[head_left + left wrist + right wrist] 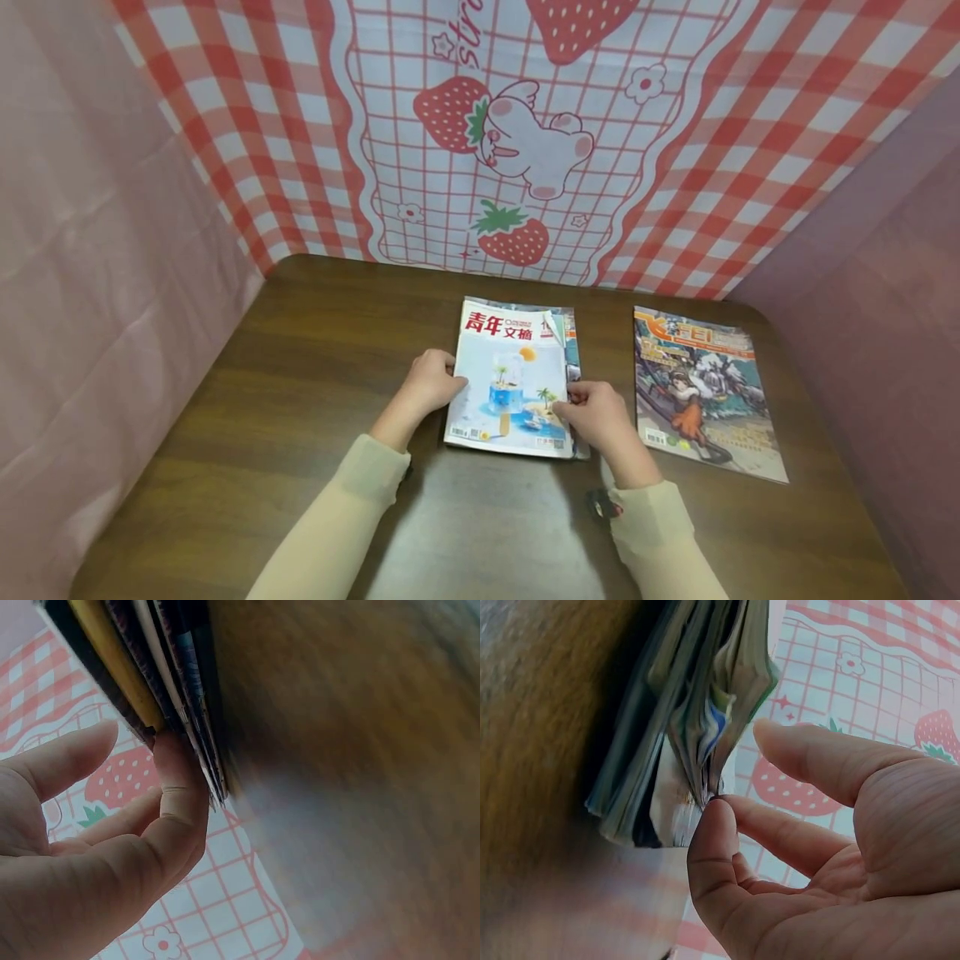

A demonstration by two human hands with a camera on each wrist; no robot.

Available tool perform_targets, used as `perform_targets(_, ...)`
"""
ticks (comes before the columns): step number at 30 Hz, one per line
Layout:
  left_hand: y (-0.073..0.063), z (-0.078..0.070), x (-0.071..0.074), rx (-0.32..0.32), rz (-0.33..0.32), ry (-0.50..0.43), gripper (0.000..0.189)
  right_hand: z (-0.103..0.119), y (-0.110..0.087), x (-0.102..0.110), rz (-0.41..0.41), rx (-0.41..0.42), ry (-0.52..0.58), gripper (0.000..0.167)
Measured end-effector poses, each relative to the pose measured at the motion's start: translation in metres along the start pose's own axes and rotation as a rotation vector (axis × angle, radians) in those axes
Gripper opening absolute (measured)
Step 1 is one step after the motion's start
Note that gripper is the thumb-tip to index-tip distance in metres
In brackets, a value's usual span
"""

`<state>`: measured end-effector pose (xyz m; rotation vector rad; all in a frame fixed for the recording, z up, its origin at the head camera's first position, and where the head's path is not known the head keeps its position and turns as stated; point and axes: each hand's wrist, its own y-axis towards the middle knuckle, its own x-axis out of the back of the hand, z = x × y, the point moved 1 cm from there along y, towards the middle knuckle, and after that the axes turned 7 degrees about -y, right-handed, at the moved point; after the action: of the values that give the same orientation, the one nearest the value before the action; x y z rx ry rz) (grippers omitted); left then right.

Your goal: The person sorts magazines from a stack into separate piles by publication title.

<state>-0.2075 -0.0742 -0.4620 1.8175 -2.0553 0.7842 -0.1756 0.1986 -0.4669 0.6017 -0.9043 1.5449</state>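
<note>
A stack of magazines (480,425) lies in the middle of the table, its top one white and blue with red lettering and a popsicle picture. The magazines beneath stick out at the right and far edges. My left hand (432,383) holds the stack's left edge, thumb over the cover. In the left wrist view, bent fingers (180,802) touch the spines (127,660). My right hand (600,417) grips the right edge, thumb at the cover. The right wrist view has its curled fingertip (716,817) against the fanned page edges (697,735).
Another magazine (697,392) with an illustrated cover lies apart at the right, slightly turned. The brown wooden table (300,375) ends at a red checked cloth (300,150) with strawberries at the back. Pale pink cloth (112,250) hangs on the left side.
</note>
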Motion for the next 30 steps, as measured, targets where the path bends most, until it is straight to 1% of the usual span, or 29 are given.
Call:
perform_targets(4,-0.001,0.001,0.002,0.0,-0.027,-0.024,0.035,0.005,-0.001,-0.002,0.018,0.003,-0.005,0.05)
perform_targets(8,-0.001,0.002,0.005,-0.041,-0.047,-0.058,0.041,0.009,-0.002,-0.003,0.025,0.003,-0.009,0.05)
perform_targets(13,-0.001,0.001,0.007,-0.086,-0.043,-0.115,0.047,0.011,-0.002,-0.004,0.023,0.004,-0.004,0.05)
perform_targets(17,-0.002,-0.001,0.005,-0.071,0.007,-0.232,0.055,0.011,-0.003,-0.005,0.035,0.013,0.01,0.05)
perform_targets(20,-0.005,-0.002,0.004,-0.039,0.05,-0.311,0.065,0.012,-0.004,-0.004,0.041,0.013,0.014,0.051)
perform_targets(22,-0.006,-0.002,0.003,-0.014,0.072,-0.335,0.069,0.011,-0.004,-0.004,0.045,0.009,0.017,0.052)
perform_targets(25,-0.006,0.0,0.002,0.007,0.091,-0.357,0.07,0.011,-0.003,-0.005,0.042,0.009,0.014,0.053)
perform_targets(27,-0.007,0.001,0.003,0.022,0.096,-0.379,0.069,0.01,-0.003,-0.005,0.044,0.012,0.022,0.053)
perform_targets(30,-0.008,0.003,0.004,0.026,0.091,-0.435,0.068,0.01,-0.002,-0.005,0.049,0.014,0.048,0.052)
